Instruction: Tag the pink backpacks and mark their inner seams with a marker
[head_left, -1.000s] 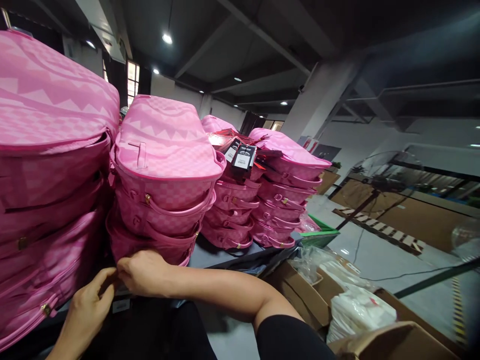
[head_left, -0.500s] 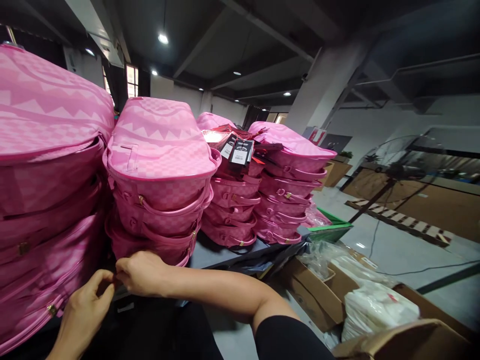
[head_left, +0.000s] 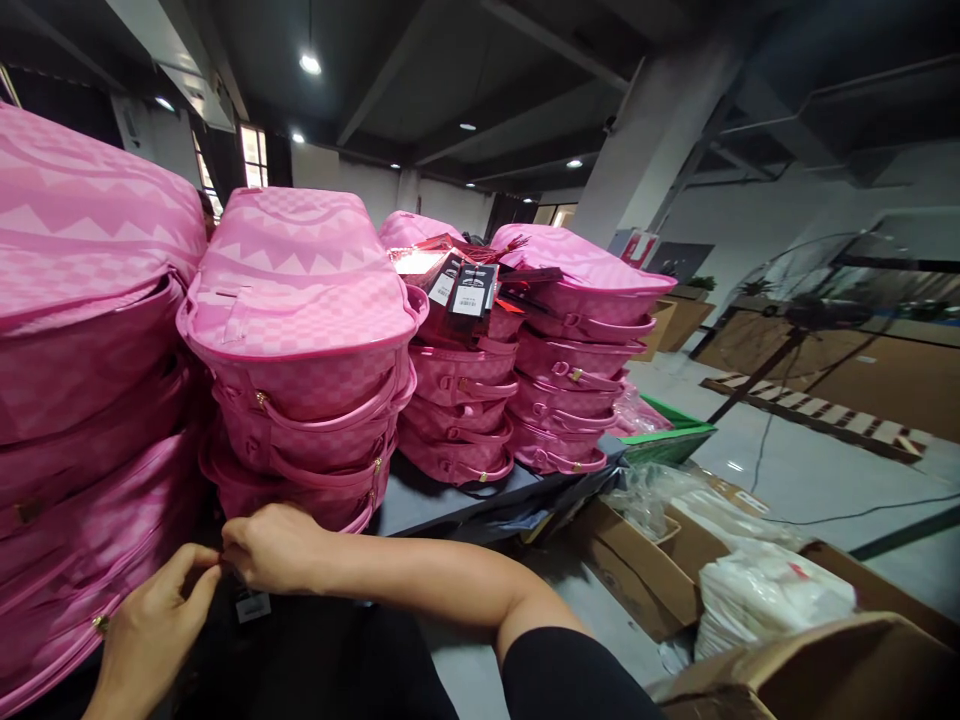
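My right hand is closed in a pinch in front of a stack of pink checkered backpacks. My left hand pinches thumb and forefinger together, its tips meeting those of the right. Just below the right fingers hangs a black hang tag with a white label. Whatever thin piece lies between the fingertips is too small to make out. Beside my left hand rises another stack of pink backpacks, with gold-coloured hardware near the wrist. Both hands are low, by the bottom bags.
More hang tags with red cords lie on a shorter backpack stack. Another stack stands to its right on the dark table. Open cardboard boxes, a white plastic bag, a green-edged bin and a fan are at right.
The view has shifted slightly, with the nearer stacks moving left in it. Both hands keep their pinch, and more of the hang tag's white label shows below the right hand.
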